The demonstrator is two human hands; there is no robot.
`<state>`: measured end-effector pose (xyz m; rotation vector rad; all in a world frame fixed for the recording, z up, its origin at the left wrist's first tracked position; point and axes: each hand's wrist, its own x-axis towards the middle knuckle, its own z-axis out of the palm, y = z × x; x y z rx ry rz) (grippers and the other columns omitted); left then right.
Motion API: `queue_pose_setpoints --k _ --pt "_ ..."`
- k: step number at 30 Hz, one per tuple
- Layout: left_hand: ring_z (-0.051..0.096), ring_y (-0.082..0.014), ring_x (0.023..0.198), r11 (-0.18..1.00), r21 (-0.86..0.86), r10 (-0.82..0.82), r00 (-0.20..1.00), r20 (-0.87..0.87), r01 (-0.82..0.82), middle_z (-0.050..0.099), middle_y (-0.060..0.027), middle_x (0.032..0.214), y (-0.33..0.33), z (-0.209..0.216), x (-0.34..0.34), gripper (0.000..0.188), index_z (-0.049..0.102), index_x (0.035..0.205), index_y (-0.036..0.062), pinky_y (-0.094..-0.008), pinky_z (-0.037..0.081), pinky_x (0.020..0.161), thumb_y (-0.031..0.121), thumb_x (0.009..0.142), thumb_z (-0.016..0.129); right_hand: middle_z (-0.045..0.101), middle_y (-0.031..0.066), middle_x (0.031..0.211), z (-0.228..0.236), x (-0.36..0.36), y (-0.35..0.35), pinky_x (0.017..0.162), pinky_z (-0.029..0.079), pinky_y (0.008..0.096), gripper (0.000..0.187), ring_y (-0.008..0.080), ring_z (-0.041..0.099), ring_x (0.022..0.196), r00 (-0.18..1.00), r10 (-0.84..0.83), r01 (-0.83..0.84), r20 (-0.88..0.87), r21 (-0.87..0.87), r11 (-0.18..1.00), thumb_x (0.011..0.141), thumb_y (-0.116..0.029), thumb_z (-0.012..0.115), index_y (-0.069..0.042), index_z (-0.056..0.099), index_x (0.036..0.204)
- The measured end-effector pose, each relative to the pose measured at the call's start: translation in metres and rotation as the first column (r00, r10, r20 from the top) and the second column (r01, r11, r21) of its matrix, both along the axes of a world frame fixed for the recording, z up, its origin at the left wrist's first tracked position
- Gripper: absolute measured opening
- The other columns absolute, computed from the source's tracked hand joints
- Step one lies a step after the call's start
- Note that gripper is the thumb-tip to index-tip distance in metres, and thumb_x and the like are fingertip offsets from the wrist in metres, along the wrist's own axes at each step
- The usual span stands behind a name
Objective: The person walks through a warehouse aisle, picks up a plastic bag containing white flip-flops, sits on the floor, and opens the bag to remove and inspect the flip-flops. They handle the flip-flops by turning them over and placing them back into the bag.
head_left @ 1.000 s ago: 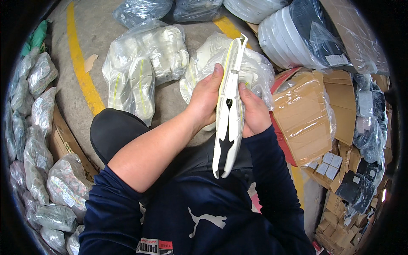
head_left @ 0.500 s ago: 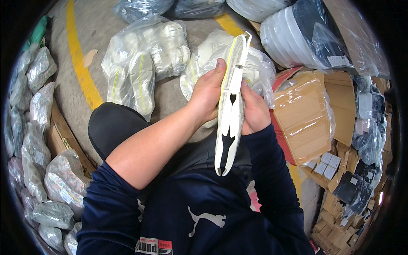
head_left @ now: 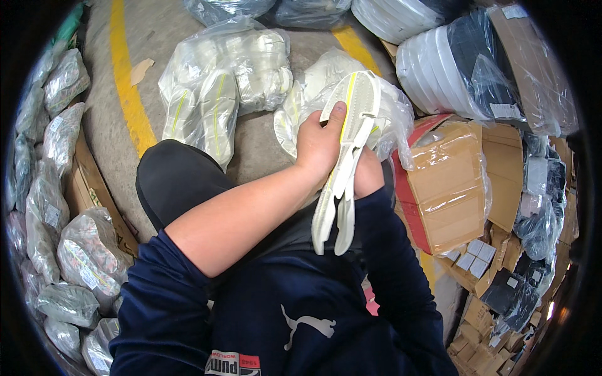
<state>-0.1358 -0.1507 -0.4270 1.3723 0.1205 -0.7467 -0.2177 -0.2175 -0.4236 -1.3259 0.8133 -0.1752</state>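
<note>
In front of my lap I hold white shoe soles (head_left: 362, 103) with a yellow stripe, apparently a pair laid together. Their upper ends overlap, while the lower ends fork apart above my thighs. My left hand (head_left: 318, 143) is wrapped round their left side, thumb on the face by the stripe. My right hand (head_left: 369, 174) is behind the right edge, its fingers mostly covered by the soles. Just beyond the hands lies an open-looking clear bag (head_left: 393, 111) of similar soles. Left of it, another clear bag (head_left: 210, 53) is packed with more.
At right stands a cardboard box (head_left: 446, 182) with a red edge, near bundles of white rounded pieces (head_left: 429, 72) in plastic. Several wrapped packages (head_left: 69, 304) line the left side behind a cardboard strip (head_left: 94, 188). A yellow line (head_left: 128, 94) runs along the concrete floor.
The soles have turned from nearly edge-on to show a broad face, and their lower ends have spread. My right hand has slipped farther behind them. The view has shifted slightly.
</note>
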Motion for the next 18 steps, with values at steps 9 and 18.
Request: queue_pose_setpoints --k 9,18 --pt "0.060 -0.0166 0.073 0.970 -0.200 0.100 0.975 -0.200 -0.140 0.064 -0.0118 0.084 0.000 0.020 0.023 0.054 0.060 0.096 -0.0037 -0.0321 0.050 0.068 0.049 0.099 0.049 0.066 0.0121 0.089 0.011 0.033 -0.001 0.075 0.049 0.0293 0.023 0.0169 0.061 0.081 0.989 -0.007 0.071 0.145 -0.442 0.894 0.094 -0.018 0.061 0.003 0.061 0.105" --pt "0.059 -0.0125 0.077 0.767 -0.343 0.573 0.819 -0.014 -0.542 0.063 -0.0062 0.088 0.005 0.049 0.077 0.043 0.053 0.101 0.0023 -0.0289 0.048 0.071 0.044 0.102 0.045 0.068 0.0195 0.095 0.096 0.025 0.014 0.080 0.051 0.0313 0.038 0.0217 0.066 0.085 0.868 0.494 -0.379 0.043 -0.585 0.717 0.090 -0.019 0.064 0.004 0.059 0.120"
